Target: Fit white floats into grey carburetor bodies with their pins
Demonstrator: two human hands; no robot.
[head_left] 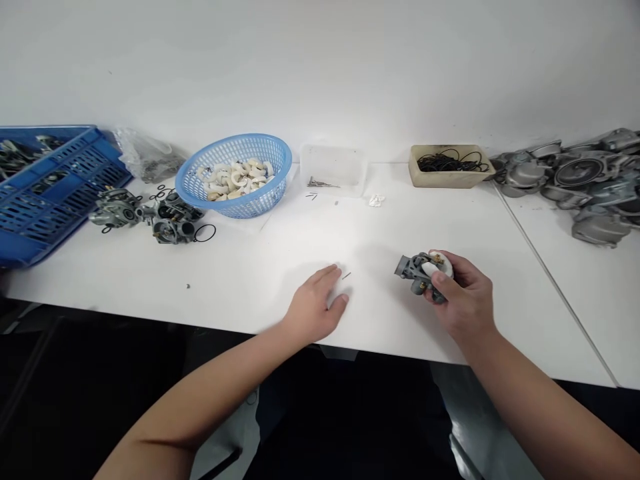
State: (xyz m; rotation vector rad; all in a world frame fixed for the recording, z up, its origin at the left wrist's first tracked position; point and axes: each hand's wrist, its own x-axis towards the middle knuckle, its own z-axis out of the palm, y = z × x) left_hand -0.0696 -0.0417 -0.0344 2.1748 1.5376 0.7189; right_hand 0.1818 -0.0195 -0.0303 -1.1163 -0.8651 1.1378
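My right hand (463, 297) is closed around a grey metal carburetor body (417, 272) with a white float on top, held just above the white table (280, 267). My left hand (317, 303) rests on the table near the front edge, fingers stretched out and lying flat, fingertips beside a small thin pin (347, 275). Nothing shows in the left hand.
A blue round basket (235, 175) of white floats stands at the back left, next to carburetors (145, 215) with black O-rings, and a blue crate (50, 187). A clear tray (333, 170) with pins, a beige box (450, 165) of rubber rings and metal bowls (575, 177) lie at the back right.
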